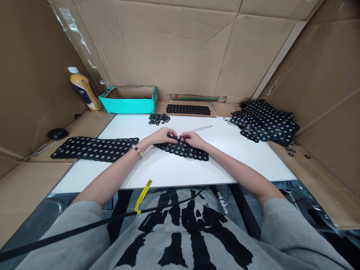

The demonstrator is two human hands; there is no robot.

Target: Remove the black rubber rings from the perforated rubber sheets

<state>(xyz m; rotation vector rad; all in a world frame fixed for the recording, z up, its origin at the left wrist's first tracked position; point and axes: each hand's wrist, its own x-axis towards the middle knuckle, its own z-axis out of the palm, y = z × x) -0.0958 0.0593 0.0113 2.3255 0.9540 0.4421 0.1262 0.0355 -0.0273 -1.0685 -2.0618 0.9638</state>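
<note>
Over the white board [157, 176], my left hand [165, 135] and my right hand [193, 138] meet at the upper edge of a black perforated sheet [182, 149] with rows of round holes. The fingers of both hands are closed on that edge, close together. The sheet slants down to the right, part of it under my right wrist. Whether a small ring is between the fingertips is too small to tell. Just behind my hands lies a pale pen-like tool [203, 128]. A loose pile of small black rings [159, 119] sits beyond my left hand.
A second perforated sheet [92, 148] lies left, reaching my left wrist. Another sheet [188, 109] is at the back. Perforated sheets [264, 122] are heaped at right, near loose rings [291, 150]. A turquoise box [128, 106] and a bottle [85, 90] stand back left. Cardboard walls [180, 48] enclose the board.
</note>
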